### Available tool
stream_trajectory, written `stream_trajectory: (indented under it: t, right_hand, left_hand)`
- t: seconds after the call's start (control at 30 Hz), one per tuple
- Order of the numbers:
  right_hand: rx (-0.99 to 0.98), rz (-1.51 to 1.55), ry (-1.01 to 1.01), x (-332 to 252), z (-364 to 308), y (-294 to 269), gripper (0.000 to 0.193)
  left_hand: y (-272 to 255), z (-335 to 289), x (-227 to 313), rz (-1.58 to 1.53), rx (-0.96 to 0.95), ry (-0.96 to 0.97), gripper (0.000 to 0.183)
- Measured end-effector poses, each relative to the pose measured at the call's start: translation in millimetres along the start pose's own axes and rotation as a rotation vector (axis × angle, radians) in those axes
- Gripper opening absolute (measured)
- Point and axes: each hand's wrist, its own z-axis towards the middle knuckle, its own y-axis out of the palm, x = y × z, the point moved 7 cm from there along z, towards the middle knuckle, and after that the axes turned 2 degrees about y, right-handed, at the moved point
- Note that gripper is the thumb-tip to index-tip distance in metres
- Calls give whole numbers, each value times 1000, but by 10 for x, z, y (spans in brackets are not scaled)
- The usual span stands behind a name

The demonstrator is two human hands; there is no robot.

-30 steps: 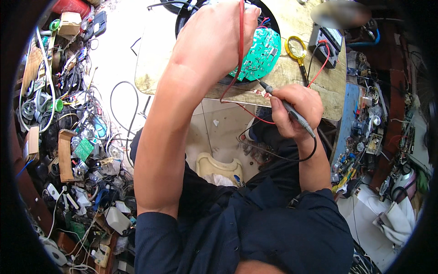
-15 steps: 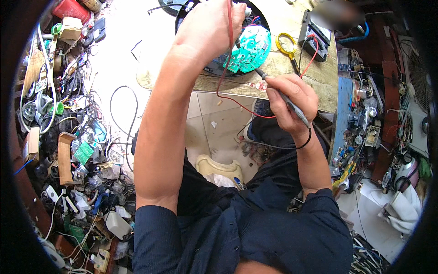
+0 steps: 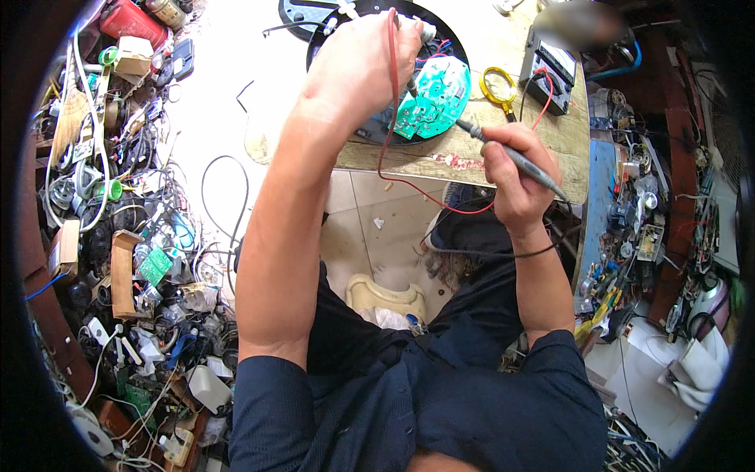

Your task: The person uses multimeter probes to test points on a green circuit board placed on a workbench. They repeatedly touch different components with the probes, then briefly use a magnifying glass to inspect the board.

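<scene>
A green round circuit board (image 3: 444,90) sits in a round black housing (image 3: 448,30) on the table. My left hand (image 3: 358,67) is over the left part of the housing, its fingers closed on a dark test probe (image 3: 412,86) with a red lead (image 3: 384,149). That probe points down at the board's left part; its grip is mostly hidden by the hand. In my right hand (image 3: 519,169) a grey test probe (image 3: 528,163) is pinched at a slant, its tip at the board's right edge. Contact of either tip cannot be made out.
A dark multimeter (image 3: 548,67) with plugged-in leads stands at the back right, beside a yellow-rimmed magnifying glass (image 3: 505,104). Heaped cables and electronic parts (image 3: 157,267) fill the left side. More parts crowd a blue board (image 3: 599,169) on the right. A cream stool (image 3: 385,297) is below.
The whole view has shifted slightly. My right hand has tilted its probe flatter and moved the tip up along the board's right edge. The left hand keeps about the same pose.
</scene>
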Motion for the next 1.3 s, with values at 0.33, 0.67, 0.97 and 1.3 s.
stream_trajectory:
  t: [0.33, 0.67, 0.97, 1.3]
  right_hand:
    - [-113, -114, -322, -136, 64, 193, 15]
    - [-151, -141, -358, -152, 92, 275, 17]
    - [-145, -126, -362, -148, 98, 277, 17]
    - [-139, -160, -377, -158, 81, 275, 16]
  left_hand:
    - [-5, -33, 24, -13, 26, 13, 50]
    - [-27, -46, 76, -58, 48, -16, 47]
    - [6, -43, 24, -48, 17, -43, 51]
    - [-17, -51, 49, -26, 33, -42, 50]
